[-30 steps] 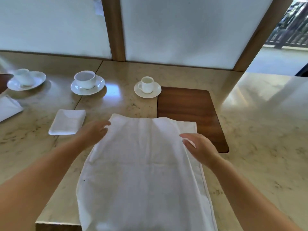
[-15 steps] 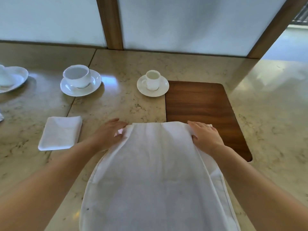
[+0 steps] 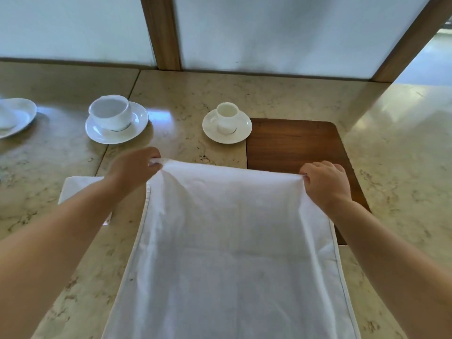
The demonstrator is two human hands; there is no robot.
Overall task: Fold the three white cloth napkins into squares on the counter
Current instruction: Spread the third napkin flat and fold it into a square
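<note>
— Pinching the napkin's (image 3: 227, 245) far corners, left hand (image 3: 133, 168) and right hand (image 3: 326, 183) fingers closed?
— Yes; we hold it above the marble surface (image 3: 391, 155), folded napkin (image 3: 78, 188) lying left.

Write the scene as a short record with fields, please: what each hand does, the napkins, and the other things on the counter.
left hand: pinches far left corner of the napkin
right hand: grips far right corner
napkin: long, far edge lifted
folded napkin: flat on counter, partly under left arm
large cup: on saucer, far left
small cup: on saucer, beside wooden mat
counter: beige marble
</note>
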